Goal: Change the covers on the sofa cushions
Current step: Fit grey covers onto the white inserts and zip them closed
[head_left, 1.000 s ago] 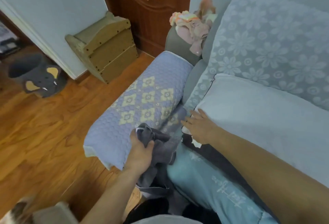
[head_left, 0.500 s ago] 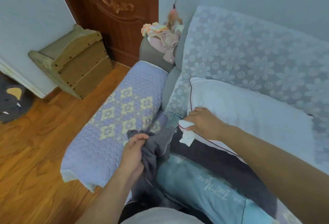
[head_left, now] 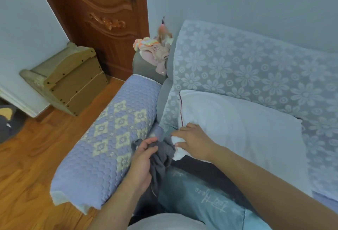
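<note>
— Two hands, each with a grip: left hand (head_left: 141, 162) bunches one grey cover (head_left: 161, 158); right hand (head_left: 192, 141) pinches a corner of one white cushion (head_left: 237, 131).
— Where?
— Beside the quilted armrest (head_left: 109, 138), above one blue cushion (head_left: 204, 198).

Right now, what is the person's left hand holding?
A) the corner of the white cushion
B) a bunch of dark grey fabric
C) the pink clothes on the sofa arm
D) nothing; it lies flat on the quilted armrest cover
B: the left hand grips the bunched dark grey fabric, while the right hand pinches the white cushion corner.
</note>
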Action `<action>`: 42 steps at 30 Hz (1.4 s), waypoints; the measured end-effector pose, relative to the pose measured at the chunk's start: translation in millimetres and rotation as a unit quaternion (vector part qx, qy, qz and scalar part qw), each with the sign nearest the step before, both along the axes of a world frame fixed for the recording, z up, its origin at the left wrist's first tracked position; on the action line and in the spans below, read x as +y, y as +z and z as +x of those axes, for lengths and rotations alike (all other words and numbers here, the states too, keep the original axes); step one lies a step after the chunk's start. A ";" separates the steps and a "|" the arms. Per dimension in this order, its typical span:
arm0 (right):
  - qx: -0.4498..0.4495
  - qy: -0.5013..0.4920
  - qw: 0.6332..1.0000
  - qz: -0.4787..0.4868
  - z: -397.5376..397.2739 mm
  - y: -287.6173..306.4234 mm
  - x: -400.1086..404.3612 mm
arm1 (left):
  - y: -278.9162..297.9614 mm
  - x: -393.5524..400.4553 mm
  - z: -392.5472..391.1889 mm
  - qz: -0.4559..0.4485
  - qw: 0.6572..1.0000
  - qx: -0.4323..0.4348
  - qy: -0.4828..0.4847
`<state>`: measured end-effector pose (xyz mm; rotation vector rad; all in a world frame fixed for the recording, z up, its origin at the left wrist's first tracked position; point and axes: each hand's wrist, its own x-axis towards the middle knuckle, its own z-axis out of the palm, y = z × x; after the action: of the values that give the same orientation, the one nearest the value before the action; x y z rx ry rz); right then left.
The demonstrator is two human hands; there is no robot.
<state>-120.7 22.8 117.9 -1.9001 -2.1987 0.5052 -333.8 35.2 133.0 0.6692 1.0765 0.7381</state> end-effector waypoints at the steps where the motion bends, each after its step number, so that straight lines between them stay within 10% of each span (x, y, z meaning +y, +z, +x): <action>1: 0.012 0.000 1.000 0.006 -0.7 0.3 -0.8 | 1.1 -0.8 2.2 -0.001 1.000 -0.010 -0.007; 16: 0.095 0.022 0.995 -0.032 7.1 -9.6 -10.0 | 24.6 22.6 -17.7 0.068 0.950 0.032 -0.303; 21: 0.144 -0.072 0.987 -0.010 10.4 -9.5 -8.0 | 15.4 30.1 -2.9 -0.045 0.995 -0.025 -0.085; 27: 0.146 -0.065 0.987 -0.008 0.3 -8.2 -14.0 | -19.9 21.0 0.0 -0.349 0.913 -0.206 0.032; 42: 0.098 0.002 0.995 0.012 -16.2 -8.9 -20.9 | 6.5 26.5 28.4 -0.218 0.969 -0.058 -0.097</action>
<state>-136.9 1.9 109.0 -1.7535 -2.0737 0.6326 -305.4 61.7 139.5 0.3413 1.0052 0.3489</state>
